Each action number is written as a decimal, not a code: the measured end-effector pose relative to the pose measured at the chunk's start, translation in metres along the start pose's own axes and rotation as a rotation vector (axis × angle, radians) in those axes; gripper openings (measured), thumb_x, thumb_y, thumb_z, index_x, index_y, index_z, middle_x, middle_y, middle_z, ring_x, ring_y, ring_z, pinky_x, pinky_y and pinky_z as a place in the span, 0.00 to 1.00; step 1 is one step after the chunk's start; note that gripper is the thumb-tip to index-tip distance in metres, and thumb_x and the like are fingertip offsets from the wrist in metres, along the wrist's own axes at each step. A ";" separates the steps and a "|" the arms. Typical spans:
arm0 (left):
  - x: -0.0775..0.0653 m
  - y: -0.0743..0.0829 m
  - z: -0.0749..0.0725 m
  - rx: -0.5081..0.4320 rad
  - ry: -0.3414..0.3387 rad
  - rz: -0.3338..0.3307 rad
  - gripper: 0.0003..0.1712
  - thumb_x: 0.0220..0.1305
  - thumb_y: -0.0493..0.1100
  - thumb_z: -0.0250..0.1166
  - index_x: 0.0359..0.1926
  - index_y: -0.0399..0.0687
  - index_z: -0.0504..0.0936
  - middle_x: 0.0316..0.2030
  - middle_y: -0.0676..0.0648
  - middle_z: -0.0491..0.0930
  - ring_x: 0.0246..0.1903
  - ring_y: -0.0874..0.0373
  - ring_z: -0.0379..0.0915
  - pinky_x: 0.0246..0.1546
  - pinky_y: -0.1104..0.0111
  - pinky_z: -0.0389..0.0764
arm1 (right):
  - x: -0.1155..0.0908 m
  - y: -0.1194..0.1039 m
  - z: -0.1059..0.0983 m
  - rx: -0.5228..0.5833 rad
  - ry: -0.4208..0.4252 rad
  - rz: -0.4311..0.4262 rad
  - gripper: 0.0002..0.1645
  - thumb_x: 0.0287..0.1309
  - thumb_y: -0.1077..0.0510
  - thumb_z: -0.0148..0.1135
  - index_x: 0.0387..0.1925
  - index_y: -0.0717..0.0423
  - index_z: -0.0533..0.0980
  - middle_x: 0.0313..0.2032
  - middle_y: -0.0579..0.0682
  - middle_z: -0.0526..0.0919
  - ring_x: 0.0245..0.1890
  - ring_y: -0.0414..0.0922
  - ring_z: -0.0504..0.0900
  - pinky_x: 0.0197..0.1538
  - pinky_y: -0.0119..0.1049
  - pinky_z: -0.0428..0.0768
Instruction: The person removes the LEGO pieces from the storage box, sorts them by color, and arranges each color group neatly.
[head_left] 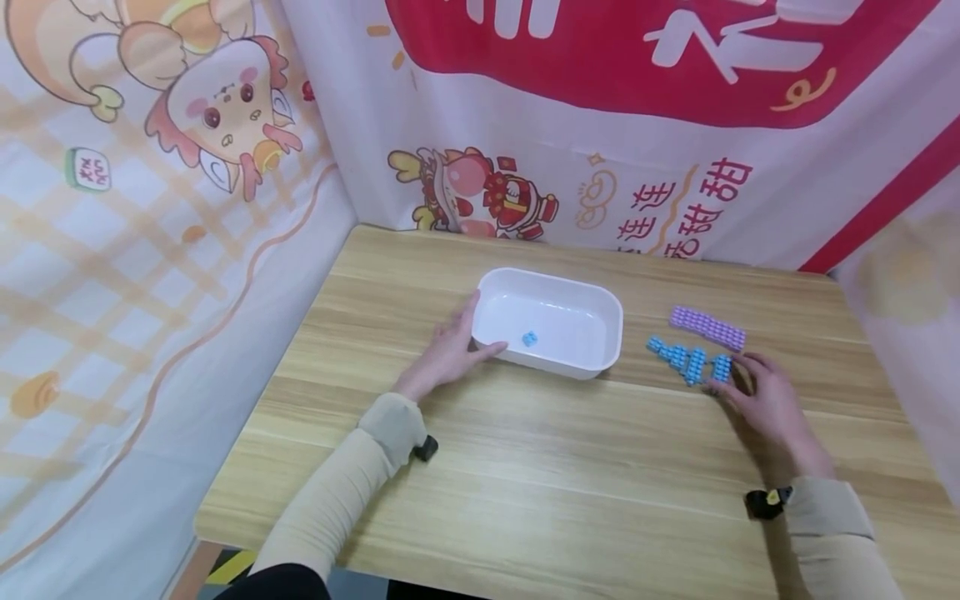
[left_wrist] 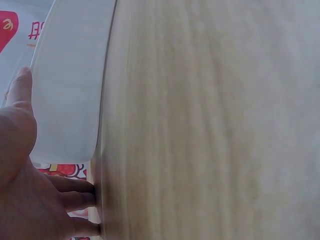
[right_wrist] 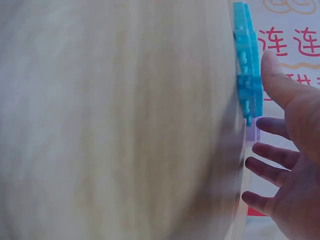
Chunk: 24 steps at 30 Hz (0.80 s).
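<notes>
My left hand (head_left: 447, 354) rests at the left end of a white plastic tray (head_left: 611, 333), thumb along the front rim and fingers spread down the left side. In the left wrist view its fingertips (left_wrist: 92, 229) reach the tabletop beside the tray's corner. A small light-blue piece (head_left: 529, 338) lies inside the tray. On the right, my right hand (head_left: 772, 400) reaches to a row of blue knobbly toy-block pieces (head_left: 695, 365). Its thumb and forefinger straddle the right-hand piece, and in the right wrist view the fingers are spread beside the blue pieces (right_wrist: 248, 80).
A lilac knobbly strip (head_left: 707, 327) lies just behind the blue pieces. The wooden table (head_left: 525, 467) meets a printed cloth backdrop (head_left: 480, 108) at its far edge, and another printed cloth (head_left: 150, 250) hangs along the left.
</notes>
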<state>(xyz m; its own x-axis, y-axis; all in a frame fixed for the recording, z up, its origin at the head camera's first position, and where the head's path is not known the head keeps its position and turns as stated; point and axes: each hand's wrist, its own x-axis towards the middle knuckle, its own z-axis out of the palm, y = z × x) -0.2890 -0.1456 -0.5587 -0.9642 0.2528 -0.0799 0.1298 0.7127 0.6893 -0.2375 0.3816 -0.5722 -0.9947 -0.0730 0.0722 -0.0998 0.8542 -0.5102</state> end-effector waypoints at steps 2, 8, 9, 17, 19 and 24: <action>0.000 0.000 0.000 0.001 -0.001 0.003 0.68 0.72 0.76 0.64 0.91 0.61 0.29 0.90 0.40 0.42 0.89 0.37 0.42 0.88 0.34 0.33 | 0.001 -0.004 -0.001 0.034 0.018 0.005 0.49 0.79 0.44 0.66 0.80 0.74 0.60 0.77 0.86 0.58 0.73 0.86 0.60 0.71 0.87 0.61; 0.000 0.000 0.000 -0.006 -0.002 0.002 0.69 0.72 0.76 0.64 0.91 0.59 0.30 0.90 0.39 0.41 0.89 0.37 0.41 0.88 0.34 0.32 | 0.010 -0.032 -0.005 0.119 0.119 -0.046 0.48 0.79 0.50 0.67 0.86 0.64 0.55 0.77 0.81 0.63 0.73 0.82 0.64 0.72 0.86 0.62; 0.000 0.000 0.000 -0.006 -0.001 0.001 0.69 0.71 0.76 0.64 0.91 0.59 0.30 0.90 0.39 0.41 0.89 0.37 0.41 0.88 0.34 0.32 | 0.012 -0.039 -0.006 0.126 0.140 -0.068 0.48 0.78 0.52 0.68 0.85 0.65 0.56 0.76 0.80 0.65 0.72 0.81 0.66 0.72 0.85 0.64; 0.000 -0.001 0.000 -0.012 0.001 -0.007 0.69 0.71 0.77 0.64 0.91 0.60 0.30 0.91 0.41 0.40 0.89 0.38 0.41 0.88 0.35 0.31 | 0.031 -0.087 0.000 0.209 0.136 -0.174 0.47 0.74 0.59 0.71 0.83 0.67 0.59 0.76 0.77 0.69 0.71 0.78 0.71 0.72 0.80 0.70; 0.000 -0.001 0.001 -0.011 0.003 -0.005 0.69 0.71 0.77 0.64 0.91 0.60 0.30 0.90 0.40 0.41 0.89 0.37 0.41 0.88 0.35 0.32 | 0.036 -0.097 0.004 0.232 0.124 -0.188 0.47 0.72 0.60 0.72 0.83 0.67 0.60 0.76 0.76 0.69 0.72 0.77 0.71 0.73 0.79 0.71; 0.000 -0.001 0.001 -0.003 0.002 -0.005 0.69 0.71 0.77 0.64 0.91 0.60 0.30 0.90 0.40 0.42 0.89 0.37 0.41 0.88 0.35 0.32 | 0.047 -0.119 0.016 0.271 0.106 -0.223 0.48 0.69 0.63 0.74 0.83 0.66 0.61 0.77 0.72 0.71 0.74 0.73 0.73 0.75 0.75 0.72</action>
<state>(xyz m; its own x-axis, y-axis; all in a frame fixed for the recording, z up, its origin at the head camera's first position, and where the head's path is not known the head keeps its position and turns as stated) -0.2889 -0.1452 -0.5600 -0.9653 0.2479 -0.0815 0.1244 0.7119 0.6912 -0.2726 0.2680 -0.5222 -0.9411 -0.1759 0.2887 -0.3308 0.6552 -0.6792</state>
